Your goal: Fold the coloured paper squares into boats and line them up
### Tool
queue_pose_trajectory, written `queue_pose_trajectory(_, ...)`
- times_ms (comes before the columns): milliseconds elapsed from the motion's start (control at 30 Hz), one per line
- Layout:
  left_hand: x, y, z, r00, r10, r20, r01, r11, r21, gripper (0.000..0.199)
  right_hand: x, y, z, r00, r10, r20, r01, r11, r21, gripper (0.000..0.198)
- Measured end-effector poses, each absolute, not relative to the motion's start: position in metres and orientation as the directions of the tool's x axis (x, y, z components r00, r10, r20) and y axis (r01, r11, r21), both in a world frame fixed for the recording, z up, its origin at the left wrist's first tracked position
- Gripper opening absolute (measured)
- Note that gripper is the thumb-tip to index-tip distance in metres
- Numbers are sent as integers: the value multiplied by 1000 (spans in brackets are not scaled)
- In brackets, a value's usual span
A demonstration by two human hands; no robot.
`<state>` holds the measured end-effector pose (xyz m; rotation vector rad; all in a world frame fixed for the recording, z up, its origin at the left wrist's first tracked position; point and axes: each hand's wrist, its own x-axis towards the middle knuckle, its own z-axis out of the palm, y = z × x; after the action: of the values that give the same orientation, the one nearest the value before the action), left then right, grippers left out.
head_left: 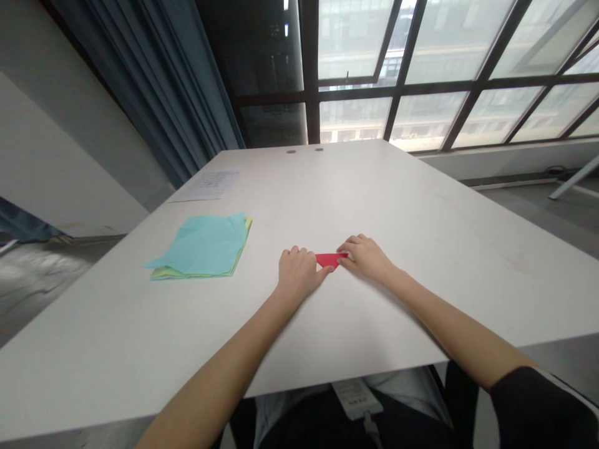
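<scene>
I see a white table (397, 206) running away from the near edge toward a dark-framed window (355, 37) at the far right and a blue curtain (154, 75) at the far left. To the left of the hands, well apart from them, lies a loose pile of coloured sheets: a light blue sheet (201, 246) on top, with yellow-green sheets (161, 273) showing at its near and right edges. Farther left, a printed page (206, 186) lies near the table's left edge, and two round fittings (291, 151) sit at the far end. Rows of print show on the page, and the card (358, 399) hanging below the near edge carries small marks, but I can't read either. The red paper (327, 259) lies near the middle of the table, between the hands; it's small, plain and bright, its visible part narrowing toward the near side. Fingers block my view of both ends. The right hand (367, 257) pinches its right end between thumb and fingers. The left hand (299, 271) curls over its left end, thumb along the near edge; whether it pinches or only presses, I can't tell.
</scene>
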<state>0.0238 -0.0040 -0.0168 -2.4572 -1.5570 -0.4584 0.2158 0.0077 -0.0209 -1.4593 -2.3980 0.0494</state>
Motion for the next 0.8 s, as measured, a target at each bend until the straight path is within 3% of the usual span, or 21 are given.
queue_pose_trajectory(167, 21, -3, -20, 395, 846, 358, 904, -426, 10, 48, 217, 10, -28, -490, 826, 279, 786, 557, -268, 22)
queue_pose_trajectory(300, 21, -3, -21, 324, 847, 421, 867, -444, 226, 43, 214, 11, -25, -402, 863, 305, 750, 502, -430, 13)
queue_pose_trajectory(467, 23, -1, -22, 74, 843, 532, 729, -410, 547, 41, 208, 8, -18, -229, 894, 384, 684, 429, -591, 9)
queue_pose_trajectory(600, 26, 5, -25, 96, 898, 429, 492, -418, 764, 20, 200, 3, -15, -202, 869, 452, 662, 461, -591, 6)
queue_pose_trajectory(800, 27, 11, -28, 189, 953, 239, 176, -272, 946, 24, 191, -2, -18, -306, 819, 485, 623, 558, -549, 9)
